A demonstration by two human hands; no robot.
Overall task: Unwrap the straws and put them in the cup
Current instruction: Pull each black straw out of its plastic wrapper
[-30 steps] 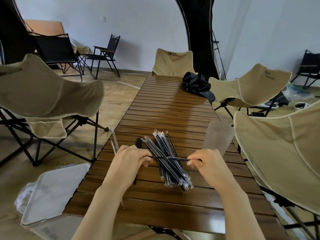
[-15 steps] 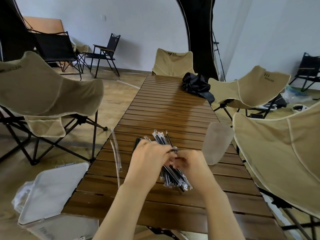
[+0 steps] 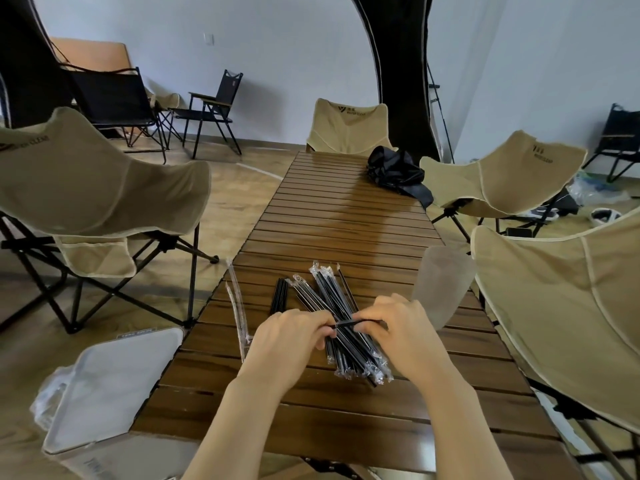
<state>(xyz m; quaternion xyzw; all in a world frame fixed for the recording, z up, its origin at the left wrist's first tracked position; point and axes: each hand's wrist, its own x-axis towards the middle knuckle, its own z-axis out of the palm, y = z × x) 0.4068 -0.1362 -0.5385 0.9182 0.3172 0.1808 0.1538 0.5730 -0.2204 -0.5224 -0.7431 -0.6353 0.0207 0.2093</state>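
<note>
In the head view, both bare hands sit low over the near part of the desk [image 3: 346,220], close together. The left grip [image 3: 291,337] has its fingers curled and pinches one end of a thin black straw. The right grip [image 3: 405,327] pinches the other end the same way. The held straw [image 3: 346,323] runs roughly level between the two grips, with only a short stretch showing. I cannot tell whether its wrapper is on.

Under and beyond both grips lies the heap of wrapped straws [image 3: 327,287]. It lies slantwise, with its near ends poking out toward me below the right grip and its far ends fanned out beyond the knuckles. Just beyond the left grip, a few bare straws [image 3: 280,296] lie side by side beside the heap. Further out to the left of that grip, two clear empty wrappers [image 3: 237,299] lie along the desk's edge.

The frosted cup [image 3: 443,282] stands just beyond and to the right of the right grip, near it but apart.

Far beyond the grips, a black bag [image 3: 398,171] rests on the desk. A white-lidded bin [image 3: 110,382] sits on the floor, left of the left forearm.
</note>
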